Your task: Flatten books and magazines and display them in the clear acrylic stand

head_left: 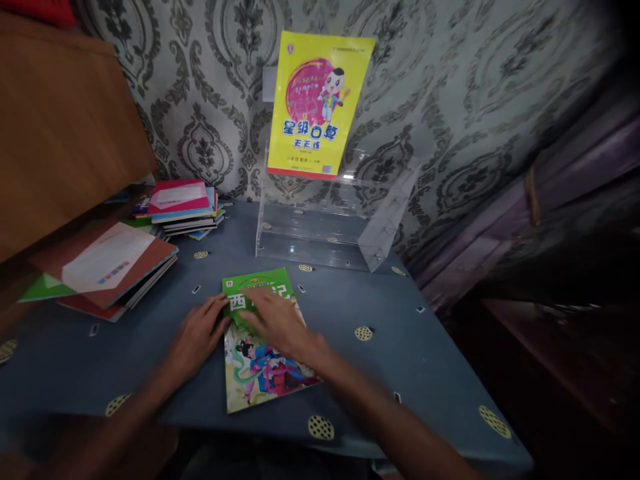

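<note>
A thin book [273,373] with a green top and a colourful cartoon figure on its cover lies flat on the table. At its left edge is my left hand [200,330], with the finger and thumb apart and their tips touching or close to that edge. Across the upper part of the cover stretches my right hand [277,320], slightly blurred, its fingers spread and hiding part of the white title characters. Neither hand is wrapped around the book.
A clear acrylic rack [320,250] stands behind the book, with a yellow workbook [313,100] upright in its top tier. Stacked books [183,207] and brown-covered books [113,267] lie at the left, beside a wooden panel [65,127]. The patterned tablecloth [400,360] ends at the right.
</note>
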Motion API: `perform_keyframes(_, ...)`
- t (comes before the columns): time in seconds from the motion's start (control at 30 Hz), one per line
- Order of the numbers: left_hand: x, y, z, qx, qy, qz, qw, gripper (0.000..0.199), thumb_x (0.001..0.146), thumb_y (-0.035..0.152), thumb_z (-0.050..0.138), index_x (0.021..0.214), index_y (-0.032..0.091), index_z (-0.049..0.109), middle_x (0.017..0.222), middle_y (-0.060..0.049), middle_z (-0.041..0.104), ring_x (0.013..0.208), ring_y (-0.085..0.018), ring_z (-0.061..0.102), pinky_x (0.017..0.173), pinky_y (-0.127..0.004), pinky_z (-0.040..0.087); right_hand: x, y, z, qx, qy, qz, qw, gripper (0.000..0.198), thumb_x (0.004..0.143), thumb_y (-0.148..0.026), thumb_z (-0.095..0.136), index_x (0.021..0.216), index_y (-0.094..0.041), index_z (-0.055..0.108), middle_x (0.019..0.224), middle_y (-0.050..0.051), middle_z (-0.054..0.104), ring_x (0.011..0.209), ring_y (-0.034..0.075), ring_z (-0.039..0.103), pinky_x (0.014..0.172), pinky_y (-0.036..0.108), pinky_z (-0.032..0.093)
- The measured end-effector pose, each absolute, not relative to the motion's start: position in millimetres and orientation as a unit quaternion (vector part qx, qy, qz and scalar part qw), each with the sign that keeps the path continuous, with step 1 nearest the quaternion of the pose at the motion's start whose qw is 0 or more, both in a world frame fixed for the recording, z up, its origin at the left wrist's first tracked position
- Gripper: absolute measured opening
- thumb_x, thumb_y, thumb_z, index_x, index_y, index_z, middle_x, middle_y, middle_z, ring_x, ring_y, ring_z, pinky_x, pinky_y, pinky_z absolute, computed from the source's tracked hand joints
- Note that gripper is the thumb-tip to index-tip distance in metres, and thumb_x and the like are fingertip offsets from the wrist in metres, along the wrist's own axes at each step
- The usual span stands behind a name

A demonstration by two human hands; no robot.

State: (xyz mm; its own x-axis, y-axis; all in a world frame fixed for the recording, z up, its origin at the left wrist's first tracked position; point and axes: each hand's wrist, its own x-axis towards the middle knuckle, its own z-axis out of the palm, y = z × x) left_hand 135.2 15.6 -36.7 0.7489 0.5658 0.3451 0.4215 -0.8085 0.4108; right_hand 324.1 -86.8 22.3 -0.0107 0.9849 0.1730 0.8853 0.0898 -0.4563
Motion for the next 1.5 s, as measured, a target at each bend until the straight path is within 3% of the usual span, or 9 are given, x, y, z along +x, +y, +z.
perform_keyframes(0.13,131.1,18.6,-42.5,0.924,0.256,0.248,0.139,0.040,0.093,0.021,0.042,0.131,0.021,0.056,0.128,-0.012,0.066,0.114,-0.028,0.065,0.093,-0.043,0.055,293.9,-52.7,12.9,-0.567,-0.775,0.155,0.231,0.067,0.102,-0.053,0.043,0.151,-0.009,0.036,0.155,0.019,0.044,0.149,0.026,0.034,0.122,0.045,0.029)
perform_keyframes(0.33,133.6,17.2,-37.5,0.925,0.256,0.246,0.137,0.034,0.098,0.031,0.041,0.125,0.022,0.060,0.123,-0.011,0.068,0.105,-0.028,0.068,0.088,-0.043,0.057,303.4,-36.8,4.6,-0.589,-0.767,0.151,0.204,0.068,0.102,-0.057,0.037,0.149,-0.008,0.040,0.154,0.019,0.046,0.148,0.027,0.035,0.123,0.048,0.025)
perform_keyframes(0.6,134.8,16.5,-34.3,0.929,0.264,0.226,0.131,0.033,0.101,0.039,0.041,0.123,0.022,0.059,0.135,-0.011,0.064,0.114,-0.028,0.067,0.093,-0.046,0.053,359.2,-55.7,-13.6,-0.683,-0.700,0.084,0.189,0.071,0.102,-0.058,0.034,0.149,-0.004,0.041,0.155,0.024,0.042,0.150,0.031,0.031,0.123,0.054,0.023)
perform_keyframes(0.73,134.8,18.2,-36.4,0.930,0.262,0.230,0.116,0.034,0.101,0.039,0.039,0.120,0.021,0.060,0.132,-0.012,0.065,0.112,-0.029,0.067,0.091,-0.046,0.054,393.2,-66.4,-24.3,-0.682,-0.677,0.111,0.254,0.060,0.104,-0.052,0.032,0.148,-0.014,0.045,0.155,0.017,0.045,0.149,0.026,0.035,0.123,0.054,0.022)
perform_keyframes(0.9,145.3,26.3,-27.6,0.948,0.214,0.226,0.066,0.037,0.101,0.043,0.040,0.114,0.019,0.065,0.126,-0.014,0.067,0.126,-0.033,0.057,0.104,-0.054,0.046,419.1,-68.8,-36.1,-0.620,-0.615,0.226,0.430,0.064,0.101,-0.062,0.029,0.142,-0.020,0.053,0.146,0.012,0.057,0.137,0.023,0.051,0.118,0.048,0.036)
perform_keyframes(1.1,199.0,49.3,-24.6,0.978,0.140,0.151,0.047,0.052,0.101,0.050,0.039,0.136,0.017,0.058,0.147,-0.018,0.053,0.144,-0.034,0.040,0.113,-0.054,0.040,424.0,-65.0,-37.8,-0.552,-0.517,0.349,0.554,0.069,0.093,-0.072,0.042,0.142,-0.024,0.054,0.143,0.010,0.060,0.136,0.024,0.053,0.119,0.047,0.036)
perform_keyframes(1.27,240.9,52.2,-25.6,0.986,0.119,0.114,0.039,0.055,0.101,0.049,0.039,0.144,0.017,0.052,0.159,-0.019,0.037,0.150,-0.035,0.029,0.118,-0.055,0.033,422.3,-64.8,-34.6,-0.520,-0.499,0.381,0.579,0.075,0.089,-0.076,0.045,0.142,-0.022,0.054,0.145,0.011,0.059,0.138,0.024,0.051,0.120,0.046,0.034)
perform_keyframes(1.5,243.1,26.3,-19.3,0.991,0.067,0.105,0.055,0.048,0.103,0.042,0.039,0.144,0.022,0.053,0.168,-0.012,0.019,0.154,-0.037,0.013,0.120,-0.060,0.027,423.9,-62.1,-33.9,-0.535,-0.518,0.351,0.568,0.069,0.093,-0.072,0.043,0.139,-0.022,0.057,0.149,0.010,0.055,0.139,0.022,0.049,0.121,0.043,0.032)
